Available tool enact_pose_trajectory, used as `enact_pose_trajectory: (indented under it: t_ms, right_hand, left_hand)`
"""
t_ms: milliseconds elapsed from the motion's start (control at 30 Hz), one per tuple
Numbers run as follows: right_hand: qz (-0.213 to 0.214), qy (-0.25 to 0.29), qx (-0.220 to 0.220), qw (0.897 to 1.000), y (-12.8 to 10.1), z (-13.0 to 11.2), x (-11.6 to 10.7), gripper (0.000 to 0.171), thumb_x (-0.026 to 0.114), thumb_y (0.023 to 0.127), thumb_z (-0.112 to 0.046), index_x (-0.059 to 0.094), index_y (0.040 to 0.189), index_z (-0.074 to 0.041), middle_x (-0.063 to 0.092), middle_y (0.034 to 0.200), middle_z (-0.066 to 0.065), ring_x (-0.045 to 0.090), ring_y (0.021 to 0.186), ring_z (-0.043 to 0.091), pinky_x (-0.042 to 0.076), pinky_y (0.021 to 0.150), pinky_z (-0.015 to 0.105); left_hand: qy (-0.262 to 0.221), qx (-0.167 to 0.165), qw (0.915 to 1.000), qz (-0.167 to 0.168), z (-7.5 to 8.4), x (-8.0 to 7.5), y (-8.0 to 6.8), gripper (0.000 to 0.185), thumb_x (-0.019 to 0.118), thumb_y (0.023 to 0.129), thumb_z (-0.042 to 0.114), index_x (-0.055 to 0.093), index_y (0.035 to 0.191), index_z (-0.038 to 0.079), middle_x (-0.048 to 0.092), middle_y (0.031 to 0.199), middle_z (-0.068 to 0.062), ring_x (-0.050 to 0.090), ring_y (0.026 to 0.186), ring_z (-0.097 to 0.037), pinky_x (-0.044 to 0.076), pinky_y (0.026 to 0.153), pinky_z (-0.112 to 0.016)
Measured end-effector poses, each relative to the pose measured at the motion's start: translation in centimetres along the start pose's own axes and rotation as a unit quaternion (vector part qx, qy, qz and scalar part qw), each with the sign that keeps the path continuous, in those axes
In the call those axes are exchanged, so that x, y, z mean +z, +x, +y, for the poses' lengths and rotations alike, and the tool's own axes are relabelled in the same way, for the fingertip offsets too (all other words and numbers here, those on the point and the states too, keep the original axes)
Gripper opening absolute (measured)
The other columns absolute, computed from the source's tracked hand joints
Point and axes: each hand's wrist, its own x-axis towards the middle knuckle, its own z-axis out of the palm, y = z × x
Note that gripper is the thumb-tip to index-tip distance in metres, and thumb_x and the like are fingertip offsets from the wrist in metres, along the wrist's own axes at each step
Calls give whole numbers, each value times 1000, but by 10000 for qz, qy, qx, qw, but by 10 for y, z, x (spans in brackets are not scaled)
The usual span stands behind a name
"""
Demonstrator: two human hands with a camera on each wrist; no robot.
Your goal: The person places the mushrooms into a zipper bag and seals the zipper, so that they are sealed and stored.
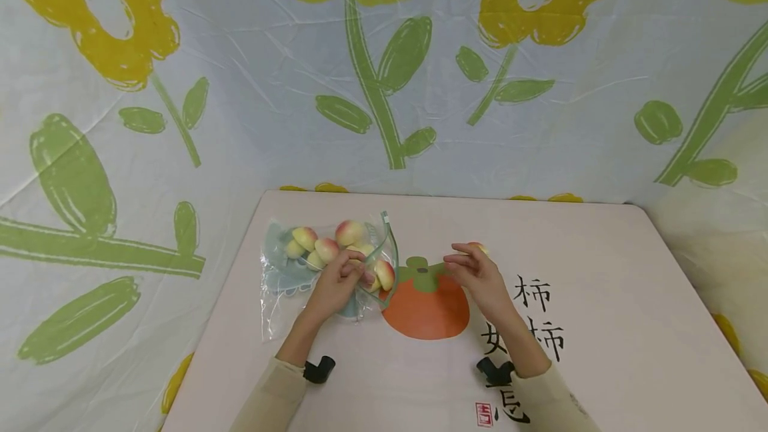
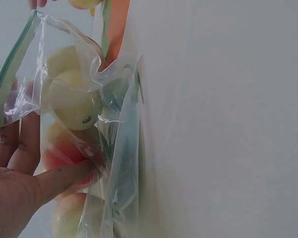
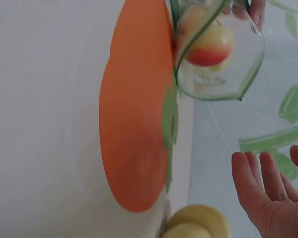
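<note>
Clearly the work in hand is loading small yellow-and-pink toy peaches into the clear zip-top plastic bag with a green seal strip [image 1: 327,255], which lies on the pale pink worktop [image 1: 600,325] just left of the big orange persimmon printed on its cover [image 1: 426,305]. The left hand [image 1: 336,282] pinches the near lip of the bag, thumb and fingers curled on the film, so its grip is clamped on the bag; the left wrist view shows the thumb [image 2: 59,176] pressing plastic against a peach inside. The mouth [image 3: 218,64] gapes toward the persimmon, with one peach [image 3: 211,44] sitting right in the opening. The right hand [image 1: 477,272] lies just right of the persimmon's green stalk with a loose peach [image 1: 479,247] at its fingertips; in the right wrist view the fingers [image 3: 260,186] look spread and relaxed, with a peach [image 3: 196,225] beside them, so I judge that grip apart and not yet closed on the fruit. To do this step well, the left hand should keep the lip lifted and the mouth wide, and the right should take the peach round its middle and carry it low over the persimmon into the bag's opening, past the peach at the mouth, which could roll out if nudged.
</note>
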Motion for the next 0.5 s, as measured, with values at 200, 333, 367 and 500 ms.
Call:
enact_pose_trajectory:
  t_ms: [200,333,367,500]
  right_hand:
    - [295,190,-244,9991,-4,-2,-16,45,62,99,-3,44,139,5,55,126,34,64,111,31,52,90,40]
    - [480,34,-338,9983,-5,-4,-25,46,63,99,-6,45,140,6,56,125,35,66,107,25,53,89,36]
    - [540,-67,-350,9979,-6,-4,-28,46,63,99,-7,45,140,5,56,124,34,66,107,23,53,88,34]
    - [898,-463,-424,9940,-8,-8,-35,45,64,98,-6,48,139,3,59,122,32,65,103,15,53,85,26]
  left_hand:
    - [1,-39,10000,4,-1,0,0,17,53,103,5,56,120,8,74,86,-7,72,80,-23,54,83,-33]
    - [-43,-25,10000,25,-2,0,0,18,52,103,3,55,120,7,73,86,-8,72,81,-23,54,83,-32]
    - [-34,-19,10000,31,-1,0,0,18,52,103,3,55,120,6,73,86,-8,72,81,-23,54,83,-32]
    - [-9,-63,10000,-19,10,0,-2,19,51,102,1,54,121,3,73,88,-12,72,83,-28,53,84,-33]
